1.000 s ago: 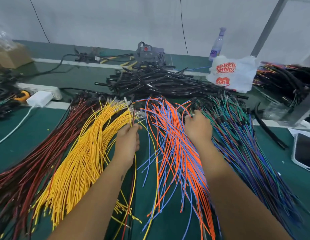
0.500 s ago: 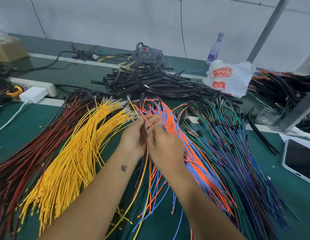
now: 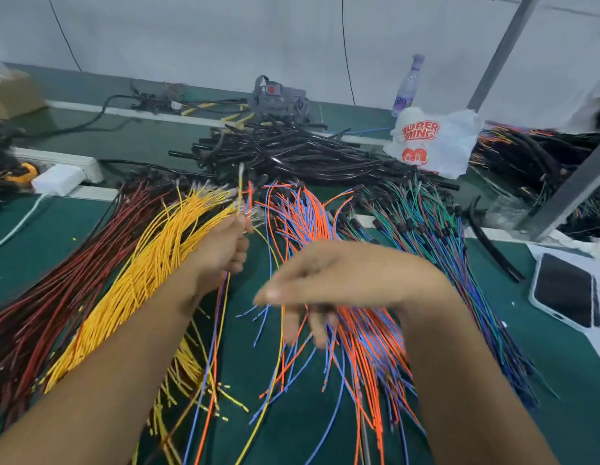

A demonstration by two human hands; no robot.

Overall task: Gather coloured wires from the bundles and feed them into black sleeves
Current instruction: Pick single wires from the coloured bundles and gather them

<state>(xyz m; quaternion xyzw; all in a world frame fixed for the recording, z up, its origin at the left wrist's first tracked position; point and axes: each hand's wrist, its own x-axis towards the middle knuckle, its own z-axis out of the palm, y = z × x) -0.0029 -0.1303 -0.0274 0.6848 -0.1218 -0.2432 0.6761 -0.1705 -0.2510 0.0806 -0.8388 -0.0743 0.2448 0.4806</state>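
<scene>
A person's right hand (image 3: 329, 290), blurred, hovers low over the orange and blue bundle (image 3: 365, 333), fingers hanging downward and loosely bent; whether they pinch any wire cannot be told. Just beyond it and to the left, the left hand (image 3: 225, 246) is curled around a few gathered wires (image 3: 221, 317) in yellow, orange and blue. The strands run lengthwise toward and away from the viewer: their terminal ends (image 3: 241, 186) stick up past the fist toward the far wall, while the long tails drop below the hand onto the green table (image 3: 40, 236). Left of that hand lie the yellow bundle (image 3: 134, 280) and the dark red bundle (image 3: 50, 297), fanned diagonally; right of the orange and blue wires stretches a green, blue and purple bundle (image 3: 436, 243). Farther back sits the heap of black sleeves (image 3: 292, 152), well apart from both hands. A white printed plastic bag (image 3: 436, 139) and a bottle (image 3: 407, 85) stand beyond, and a phone (image 3: 565, 290) lies at right.
</scene>
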